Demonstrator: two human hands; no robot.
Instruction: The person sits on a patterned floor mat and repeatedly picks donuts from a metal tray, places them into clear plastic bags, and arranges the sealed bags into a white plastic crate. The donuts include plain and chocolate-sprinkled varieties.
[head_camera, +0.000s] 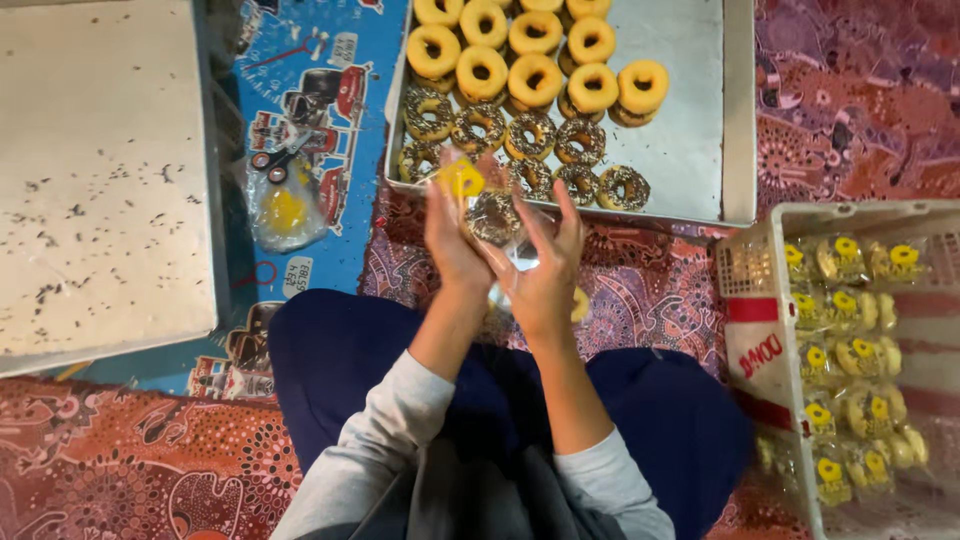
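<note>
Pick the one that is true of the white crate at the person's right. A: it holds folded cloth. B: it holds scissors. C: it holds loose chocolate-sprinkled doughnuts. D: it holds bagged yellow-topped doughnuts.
D: the white crate is filled with rows of bagged doughnuts with yellow tops, while the unwrapped sprinkled ones sit on the metal tray and the scissors lie to the left.

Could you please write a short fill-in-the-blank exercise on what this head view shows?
1. Both hands, left hand and right hand, hold a clear plastic bag with a ____ inside it.
2. The metal tray holds sprinkled doughnuts and doughnuts iced in ____.
3. The white crate of bagged doughnuts stands on the person's ____ side.
4. The scissors have ____ handles.

Missing words: doughnut; yellow; right; red
</note>
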